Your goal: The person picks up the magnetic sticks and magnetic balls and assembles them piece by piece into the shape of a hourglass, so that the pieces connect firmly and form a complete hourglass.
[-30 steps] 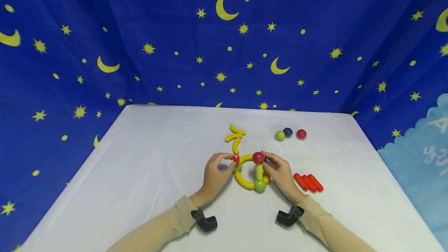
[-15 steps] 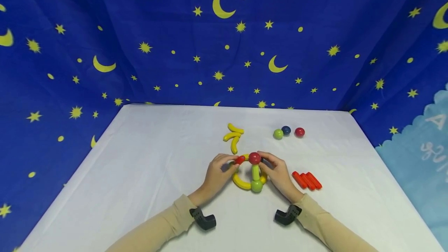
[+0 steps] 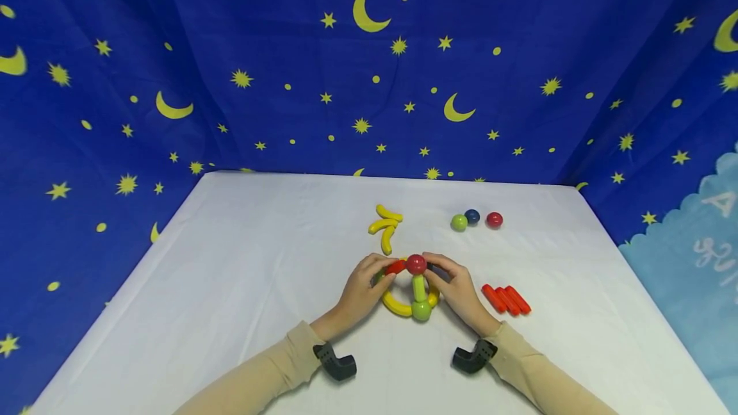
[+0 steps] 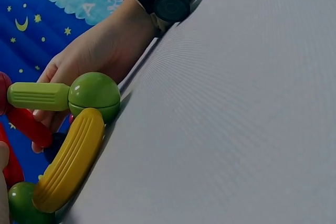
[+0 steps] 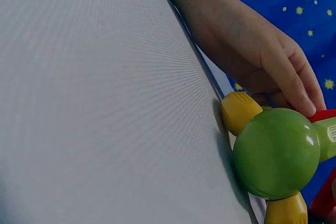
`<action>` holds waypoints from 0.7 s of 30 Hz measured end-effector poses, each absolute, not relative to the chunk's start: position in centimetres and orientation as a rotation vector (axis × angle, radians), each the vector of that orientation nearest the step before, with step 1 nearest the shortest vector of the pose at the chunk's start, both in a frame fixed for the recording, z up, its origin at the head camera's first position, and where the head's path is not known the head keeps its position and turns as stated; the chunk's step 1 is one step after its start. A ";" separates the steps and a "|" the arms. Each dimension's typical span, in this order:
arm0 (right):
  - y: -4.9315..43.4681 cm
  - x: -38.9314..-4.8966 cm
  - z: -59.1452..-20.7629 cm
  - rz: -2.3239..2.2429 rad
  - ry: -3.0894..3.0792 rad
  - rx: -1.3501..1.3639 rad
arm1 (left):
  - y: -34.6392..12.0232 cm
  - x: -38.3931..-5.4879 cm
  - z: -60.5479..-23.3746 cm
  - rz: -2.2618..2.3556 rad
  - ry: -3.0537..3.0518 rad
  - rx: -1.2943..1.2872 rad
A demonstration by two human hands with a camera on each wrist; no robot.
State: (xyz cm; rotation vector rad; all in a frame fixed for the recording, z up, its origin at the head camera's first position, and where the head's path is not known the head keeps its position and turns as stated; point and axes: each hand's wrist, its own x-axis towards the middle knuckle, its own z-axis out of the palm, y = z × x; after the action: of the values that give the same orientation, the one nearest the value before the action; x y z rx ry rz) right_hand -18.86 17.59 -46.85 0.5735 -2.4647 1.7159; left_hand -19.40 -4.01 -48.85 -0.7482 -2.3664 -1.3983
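Note:
My left hand (image 3: 360, 283) pinches a red rod (image 3: 396, 266), which leans from the ring's left side to a red ball (image 3: 416, 264) and appears to touch it. My right hand (image 3: 459, 285) grips another red rod (image 4: 30, 126) between thumb and fingers; it runs from the red ball down to a dark blue ball (image 4: 53, 150). Beneath lies a ring of curved yellow rods (image 3: 398, 305) and balls. A light green rod (image 3: 418, 288) slopes up from the front green ball (image 3: 421, 310) to the red ball. Fingers partly hide the ring's back and sides.
Several curved yellow rods (image 3: 387, 240) lie behind the ring. Green (image 3: 459, 222), dark blue (image 3: 472, 216) and red (image 3: 494, 220) balls rest at the back right. Three red rods (image 3: 506, 300) lie right of my right hand. A starry blue curtain (image 3: 311, 69) surrounds the white table (image 3: 259, 242).
The red rod in my left hand has tilted from upright toward the right, its upper end now at the red ball. The red ball has shifted slightly left. My right hand keeps its grip.

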 end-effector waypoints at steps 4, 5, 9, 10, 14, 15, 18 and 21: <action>18.0 -19.5 -48.4 1.696 -2.442 0.606 | -4.0 -19.5 -49.1 -1.429 -2.353 -0.746; 18.1 -19.7 -48.8 1.690 -2.443 0.604 | -4.0 -19.5 -49.1 -1.436 -2.353 -0.743; 17.9 -19.6 -48.3 1.677 -2.462 0.592 | -3.9 -19.6 -49.1 -1.482 -2.342 -0.731; 17.8 -19.5 -47.9 1.672 -2.465 0.595 | -4.0 -19.6 -49.1 -1.492 -2.336 -0.731; 17.2 -18.8 -46.3 1.664 -2.480 0.604 | -4.1 -19.7 -49.1 -1.520 -2.318 -0.737; 17.1 -18.7 -46.0 1.658 -2.487 0.606 | -4.1 -19.7 -49.1 -1.524 -2.318 -0.737; 17.0 -18.5 -45.5 1.647 -2.494 0.604 | -4.1 -19.7 -49.2 -1.528 -2.320 -0.746; 16.9 -18.3 -45.4 1.621 -2.488 0.614 | -4.1 -19.6 -49.1 -1.515 -2.337 -0.754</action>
State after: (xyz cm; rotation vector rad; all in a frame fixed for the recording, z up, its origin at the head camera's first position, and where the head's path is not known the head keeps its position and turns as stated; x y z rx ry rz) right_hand -18.32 16.88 -45.38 0.6137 -2.4882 1.6207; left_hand -19.63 -4.09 -49.11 -0.7545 -2.3371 -1.5147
